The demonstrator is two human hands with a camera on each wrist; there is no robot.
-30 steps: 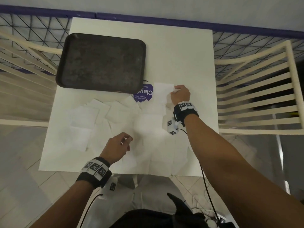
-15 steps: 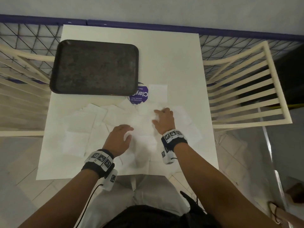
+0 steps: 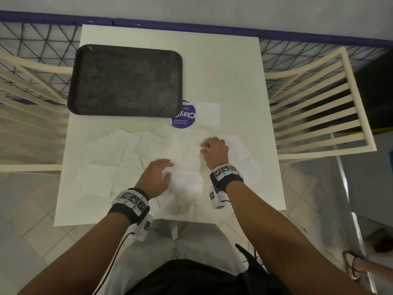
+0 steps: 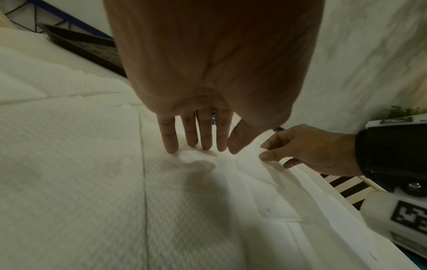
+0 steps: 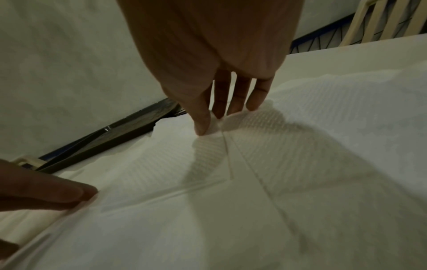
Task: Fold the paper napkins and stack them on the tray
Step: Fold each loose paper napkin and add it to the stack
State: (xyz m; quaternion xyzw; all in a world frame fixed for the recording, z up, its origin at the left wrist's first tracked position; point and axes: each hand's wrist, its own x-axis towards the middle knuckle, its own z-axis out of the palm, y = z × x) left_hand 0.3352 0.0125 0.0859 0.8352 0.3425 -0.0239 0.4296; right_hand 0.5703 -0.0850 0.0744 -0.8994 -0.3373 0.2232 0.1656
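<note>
Right hand [image 5: 221,102] grip pinches napkin [image 5: 215,127] corner, left hand [image 4: 198,135] flat on it; folding step, next carry corner across.

White paper napkins [image 3: 110,154] with a woven embossed texture cover the white square table [image 3: 223,67]. The far-left rectangular tray [image 3: 125,79] is dark brown and mottled; the round sticker [image 3: 187,120] is purple with white lettering.

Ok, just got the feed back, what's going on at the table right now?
A person is working on one napkin among many spread over the white table. The right hand pinches its corner while the left hand presses flat fingers on it. The dark tray holds no napkins yet.
</note>
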